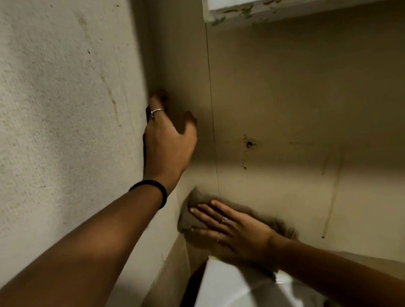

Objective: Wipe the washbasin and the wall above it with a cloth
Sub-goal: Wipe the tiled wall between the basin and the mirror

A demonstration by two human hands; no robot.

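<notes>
Cloth point(192, 218): grey-brown, pressed flat against wall point(291, 111) in the corner, just above the back rim of washbasin point(223, 296), beneath the fingers of right hand point(237, 231). Cloth edges protruding past the fingertips toward the corner and trailing, blurred, behind the wrist. Right hand: open and flat, fingers extended and slightly spread, palm bearing on the cloth, not clenched around it; rings visible on two fingers. Right forearm entering from the lower right, crossing over the washbasin. Left hand point(168, 141): released, holding nothing, fingers loosely spread, placed higher up in the corner where textured side wall point(46, 118) meets the tiled wall; fingertips blurred, apparently resting against the surface, exact contact unclear. Ring point(156, 111) on one finger, black band point(154, 189) around the left wrist. Left hand above the cloth and apart from it. Washbasin: white, at lower centre, below both hands, its rear corner tucked close to the corner of the walls. Dark spot and streak marks point(249, 145) on the wall right of the hands. White cabinet edge point(305, 0), paint chipped, at upper right.
</notes>
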